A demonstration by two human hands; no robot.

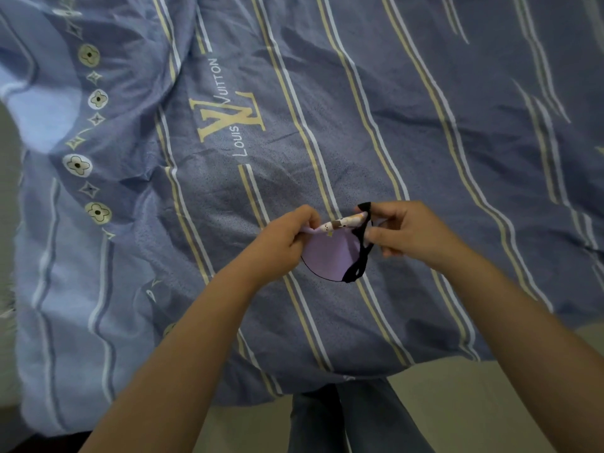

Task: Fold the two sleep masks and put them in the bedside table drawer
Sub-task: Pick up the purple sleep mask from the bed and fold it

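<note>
A lilac mask is held just above the bed, the left hand pinching its folded top edge, the right hand pinching its black strap. Folding seems underway. No second mask or drawer is seen.

A rumpled blue striped bedspread (printed with a logo) covers the bed.

Both forearms bare, no sleeves in view; left hand and right hand without rings, watch or gloves; blue denim trousers below.
</note>
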